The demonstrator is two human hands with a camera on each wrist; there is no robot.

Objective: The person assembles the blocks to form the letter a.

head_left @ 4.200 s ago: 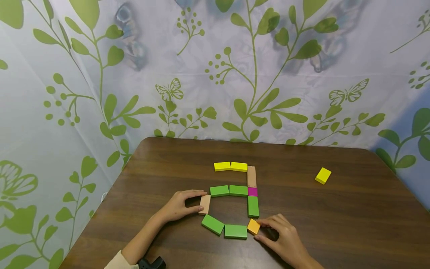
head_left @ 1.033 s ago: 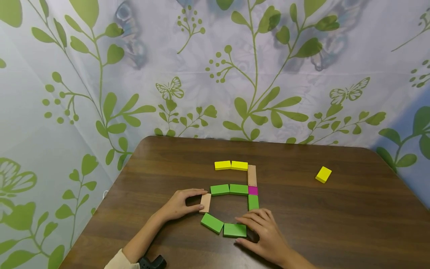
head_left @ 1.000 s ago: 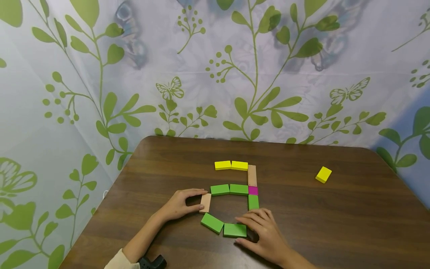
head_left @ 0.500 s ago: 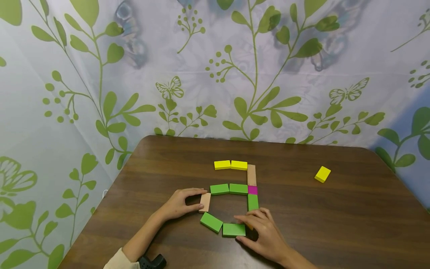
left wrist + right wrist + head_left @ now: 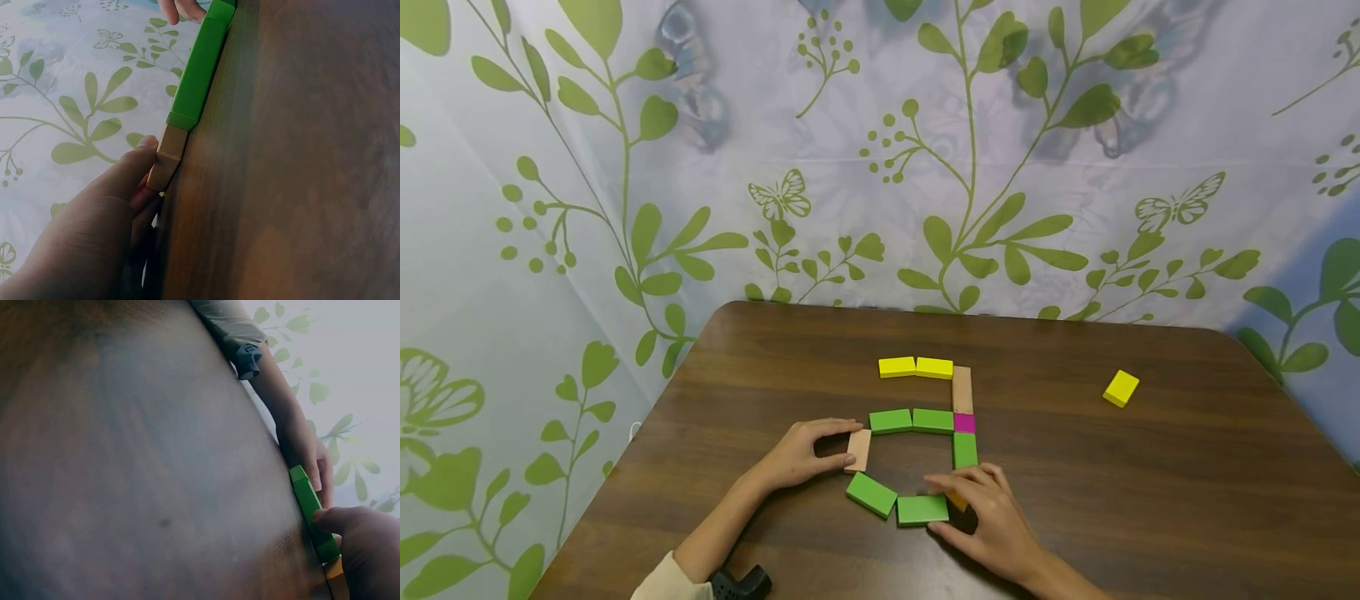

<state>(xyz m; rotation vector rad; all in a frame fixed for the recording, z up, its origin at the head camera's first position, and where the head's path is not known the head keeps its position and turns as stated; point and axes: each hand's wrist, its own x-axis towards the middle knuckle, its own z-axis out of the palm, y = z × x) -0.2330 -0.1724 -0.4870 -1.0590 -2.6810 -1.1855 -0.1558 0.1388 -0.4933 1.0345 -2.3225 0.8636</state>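
Note:
In the head view my left hand [image 5: 801, 457] holds a tan wooden block [image 5: 859, 451] between thumb and fingertips. In the left wrist view the thumb presses that tan block's [image 5: 169, 147] side. My right hand [image 5: 996, 521] pinches the right end of a green block [image 5: 921, 511], index finger at its far edge and thumb at the near one. An orange block [image 5: 957, 500] is mostly hidden under the right hand. Another green block [image 5: 872, 495] lies slanted between the tan block and the pinched one. The right wrist view shows the orange block [image 5: 335, 575] beside the pinched green block [image 5: 315, 519].
Behind the hands lie two more green blocks [image 5: 891, 422], a magenta block [image 5: 964, 423], an upright green block [image 5: 965, 450], a tan block [image 5: 962, 390] and two yellow blocks [image 5: 897, 367]. A loose yellow block [image 5: 1121, 388] lies at the right on the brown table [image 5: 1112, 483].
Since about four seconds ago my right hand has gone from the orange block leftward to the near green block. Over the last second the orange block shows slightly more. The left hand stays put.

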